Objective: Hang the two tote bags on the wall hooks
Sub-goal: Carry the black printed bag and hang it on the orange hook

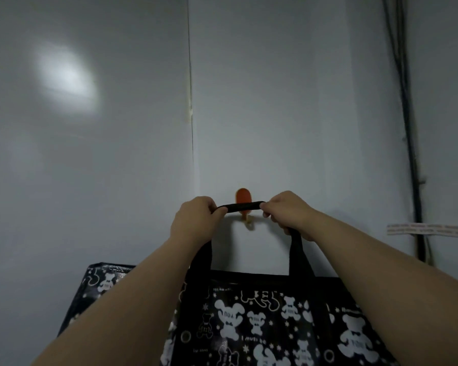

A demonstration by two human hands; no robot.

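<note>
A: The tote bag (pixel 262 320), black with white bears, is being held up against the white wall (pixel 275 101), its strap (pixel 241 207) being stretched level between the two hands.

B: How is each grip being kept?

A: The left hand (pixel 193 220) is being clenched on the strap's left end, the right hand (pixel 288 215) on its right end; both are grasping the strap.

B: And where is the wall hook being seen?

A: The orange wall hook (pixel 243 197) is being crossed by the strap, whose long axis is running left to right. The hook's prong (pixel 248 221) is being seen just below the strap, midway between the hands, neither hand being clearly nearer. Whether the strap is lying behind the prong cannot be told.

B: So what is being called for?

A: Judged from this, the strap is being brought toward the wall and lowered onto the prong. A second patterned bag (pixel 101 283) is being partly seen low on the left, its hanging point being hidden.
</note>
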